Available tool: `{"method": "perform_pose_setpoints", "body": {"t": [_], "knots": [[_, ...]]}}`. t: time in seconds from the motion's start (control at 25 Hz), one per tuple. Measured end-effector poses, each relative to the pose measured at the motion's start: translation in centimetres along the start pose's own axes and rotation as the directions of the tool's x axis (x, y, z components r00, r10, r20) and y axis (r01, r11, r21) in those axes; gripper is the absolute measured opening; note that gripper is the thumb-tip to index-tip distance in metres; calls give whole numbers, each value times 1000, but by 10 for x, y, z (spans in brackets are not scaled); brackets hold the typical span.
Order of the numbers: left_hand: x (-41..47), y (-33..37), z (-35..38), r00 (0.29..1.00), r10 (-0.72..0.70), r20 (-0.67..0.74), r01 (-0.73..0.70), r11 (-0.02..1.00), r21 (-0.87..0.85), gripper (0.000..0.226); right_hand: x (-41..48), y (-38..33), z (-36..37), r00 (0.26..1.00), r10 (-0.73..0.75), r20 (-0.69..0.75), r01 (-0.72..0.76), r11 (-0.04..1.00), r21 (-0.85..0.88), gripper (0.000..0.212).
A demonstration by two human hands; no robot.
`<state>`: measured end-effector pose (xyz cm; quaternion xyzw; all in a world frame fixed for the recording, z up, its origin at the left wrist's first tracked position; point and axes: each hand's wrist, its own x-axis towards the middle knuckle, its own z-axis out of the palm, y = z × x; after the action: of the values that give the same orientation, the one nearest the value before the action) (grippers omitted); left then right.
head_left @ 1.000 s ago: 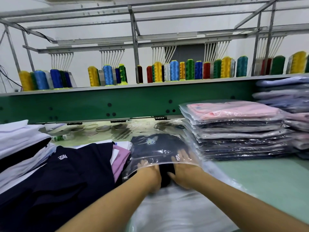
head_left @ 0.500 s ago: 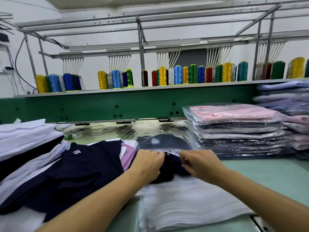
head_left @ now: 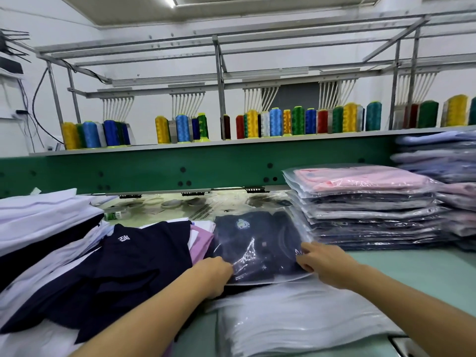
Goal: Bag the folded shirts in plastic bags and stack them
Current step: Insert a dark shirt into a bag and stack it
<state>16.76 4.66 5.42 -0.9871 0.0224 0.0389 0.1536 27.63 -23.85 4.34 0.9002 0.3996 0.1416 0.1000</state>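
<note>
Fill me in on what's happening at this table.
A person is bagging shirts. The left grip and right grip hold a navy shirt, already inside a clear bag, near its front edge, over a pile of plastic bags. It has not yet joined the stack of bagged shirts on the right. Unbagged shirts wait on the left.
</note>
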Motion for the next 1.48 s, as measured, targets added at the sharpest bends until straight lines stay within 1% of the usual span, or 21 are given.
{"method": "perform_pose_setpoints", "body": {"t": [0.08,0.16,0.24,0.32,0.4,0.52,0.6,0.64,0.72,0.8,0.92,0.96,1.0,1.08,1.12,1.2,1.24,1.28,1.36,1.44,1.48], "knots": [[-6,2,-9,999,18,46,-19,1000,13,23,-3,5,-9,998,-69,6,69,995,-76,32],[-10,8,-19,989,48,143,-51,999,17,21,-12,8,-13,990,-126,58,129,990,-61,33],[-14,12,-23,962,99,253,-102,995,-3,22,-20,9,-11,980,-140,144,135,990,40,30],[-19,13,-21,948,120,293,-100,991,-84,19,-29,11,-7,966,-141,216,99,976,194,26],[-27,8,-18,959,92,269,-36,978,-205,20,-32,13,-7,966,-122,229,57,961,271,24],[-33,5,-9,985,36,169,14,958,-288,39,-32,12,-4,975,-100,199,39,957,288,24],[-33,10,-1,992,1,125,32,964,-265,52,-31,11,1,982,-72,174,19,958,287,26],[-33,14,3,995,-15,102,39,970,-240,53,-32,11,4,985,-52,162,3,958,287,26],[-31,19,9,999,-46,25,50,982,-184,45,-34,10,7,991,7,133,-45,957,288,27],[-27,23,12,994,-100,-48,93,987,-130,38,-36,10,9,993,51,104,-78,957,279,26],[-23,26,9,960,-208,-189,196,977,-82,38,-37,9,12,996,61,63,-75,968,238,23],[-22,25,8,957,-207,-206,193,978,-83,37,-37,9,13,997,62,55,-72,972,222,22],[-21,22,7,964,-180,-195,161,981,-111,33,-37,10,13,997,65,52,-74,974,214,21],[-24,14,6,987,-101,-126,63,958,-281,18,-38,13,14,995,83,58,-94,970,226,20],[-26,10,5,995,-68,-73,37,933,-358,16,-38,14,14,994,96,60,-108,964,242,20],[-28,5,4,1000,7,-5,-8,913,-408,29,-37,16,17,992,116,57,-127,956,264,21],[-28,5,4,999,34,13,-25,913,-408,32,-37,16,18,991,122,58,-133,954,268,22],[-27,6,4,998,56,14,-46,919,-391,31,-37,16,19,990,127,61,-139,953,271,22],[-25,9,5,997,65,-36,-73,946,-316,23,-37,15,21,989,135,67,-148,951,272,22],[-24,12,4,990,-1,-141,-29,978,-208,18,-37,14,19,988,136,79,-153,950,271,23],[-24,13,4,984,-40,-176,16,991,-131,23,-37,14,17,988,126,87,-145,951,273,24]]}}
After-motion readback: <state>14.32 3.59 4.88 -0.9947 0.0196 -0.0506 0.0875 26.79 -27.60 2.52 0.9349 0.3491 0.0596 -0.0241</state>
